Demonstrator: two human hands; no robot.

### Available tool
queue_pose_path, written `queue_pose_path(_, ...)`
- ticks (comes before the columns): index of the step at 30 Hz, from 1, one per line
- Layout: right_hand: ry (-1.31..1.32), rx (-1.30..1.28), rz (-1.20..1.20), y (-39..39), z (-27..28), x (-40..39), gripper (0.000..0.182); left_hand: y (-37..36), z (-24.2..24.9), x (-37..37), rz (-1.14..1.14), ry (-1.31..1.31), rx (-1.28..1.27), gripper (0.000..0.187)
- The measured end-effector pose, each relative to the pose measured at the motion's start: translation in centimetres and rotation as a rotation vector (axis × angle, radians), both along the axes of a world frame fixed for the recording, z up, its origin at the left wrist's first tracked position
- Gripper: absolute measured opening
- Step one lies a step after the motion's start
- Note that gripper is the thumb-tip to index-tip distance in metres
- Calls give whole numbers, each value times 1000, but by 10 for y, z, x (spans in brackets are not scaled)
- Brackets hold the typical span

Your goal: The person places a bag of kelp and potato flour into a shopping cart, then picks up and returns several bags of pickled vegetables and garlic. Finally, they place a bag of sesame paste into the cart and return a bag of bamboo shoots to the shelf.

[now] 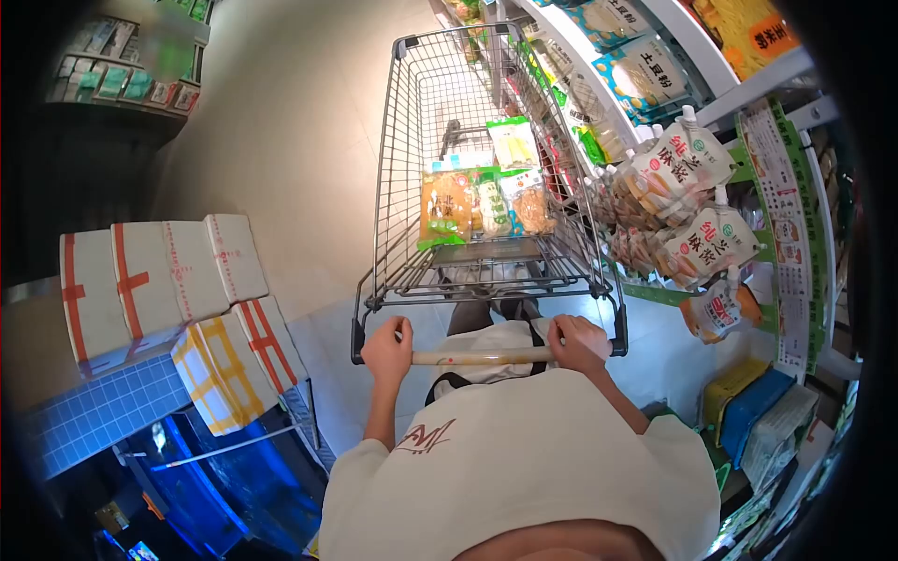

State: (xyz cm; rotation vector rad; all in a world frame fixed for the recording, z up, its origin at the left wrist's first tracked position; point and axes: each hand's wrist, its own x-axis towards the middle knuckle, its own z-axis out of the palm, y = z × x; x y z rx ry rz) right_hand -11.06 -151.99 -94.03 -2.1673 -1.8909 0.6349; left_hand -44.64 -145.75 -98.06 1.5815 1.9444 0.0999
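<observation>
My left hand [386,347] is wrapped round the left end of the handle [482,356] of a shopping cart [385,168]. The right end of the same handle is in the closed fingers of my right hand [577,342]. Inside the wire basket lie several packaged foods. A brown and green bag [447,204] is on the left, and a clear bag of brownish food [529,202] on the right. Between them is a slim green and white packet [492,203]. Farther forward lies a pale yellow packet with green edges [513,143].
Shelves with blue and white bags [644,77] run along the right. Spouted pouches [681,159] hang close to the cart's right side. Taped white foam boxes [145,285] are stacked at left, above blue-lit tanks [234,477]. Bins [756,411] stand at lower right. Pale floor [299,122] stretches ahead.
</observation>
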Motion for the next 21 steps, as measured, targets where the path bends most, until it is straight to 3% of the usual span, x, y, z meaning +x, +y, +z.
queue_pose_path(4,-1,-33,-3,7,2,-8,14,17,4,-2,-53,87,-186,28)
queue_pose_path(7,-34,-96,-31,7,1,-19,15,37,5,-16,-317,169,-518,41)
queue_pose_path(10,-66,-152,-64,6,-3,-32,15,48,-11,-34,-445,144,-636,51)
queue_pose_path(20,-89,-58,-94,16,-6,-75,12,61,-31,-80,-602,69,-594,55)
queue_pose_path(21,-102,-37,-96,15,-7,-72,12,66,-17,-74,-585,63,-607,55)
